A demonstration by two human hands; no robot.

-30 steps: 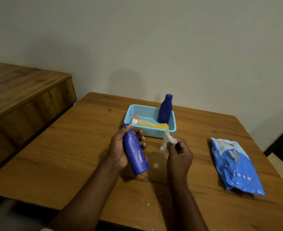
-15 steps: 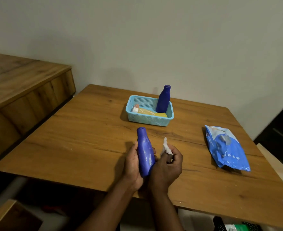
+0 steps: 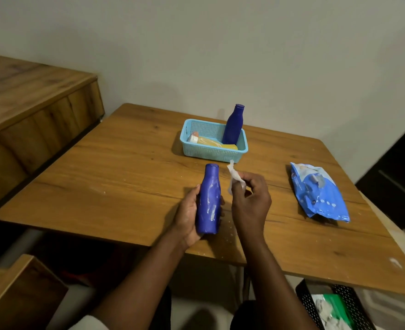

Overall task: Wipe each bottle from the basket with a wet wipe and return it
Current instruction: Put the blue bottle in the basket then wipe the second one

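Note:
My left hand (image 3: pixel 187 215) grips a blue bottle (image 3: pixel 209 198) around its lower body, cap pointing away from me, over the table's near half. Pale wet streaks show on the bottle's side. Just right of the bottle, my right hand (image 3: pixel 250 201) pinches a crumpled white wet wipe (image 3: pixel 234 178); the wipe is a small gap away from the bottle. Farther back stands a light blue basket (image 3: pixel 211 153). Inside it a second blue bottle (image 3: pixel 232 125) leans upright at the right end, and a yellow bottle (image 3: pixel 214 142) with a white cap lies flat.
A blue wet-wipe pack (image 3: pixel 318 191) lies on the wooden table (image 3: pixel 125 177) at the right. A wooden cabinet (image 3: pixel 30 110) stands to the left, a wooden piece (image 3: pixel 18 294) at the lower left. A black mesh bin (image 3: pixel 334 306) sits below the table's right edge.
My right hand has lifted the wipe off the bottle's base and moved it up and to the right, beside the neck. The left hand keeps the bottle; the view has shifted back.

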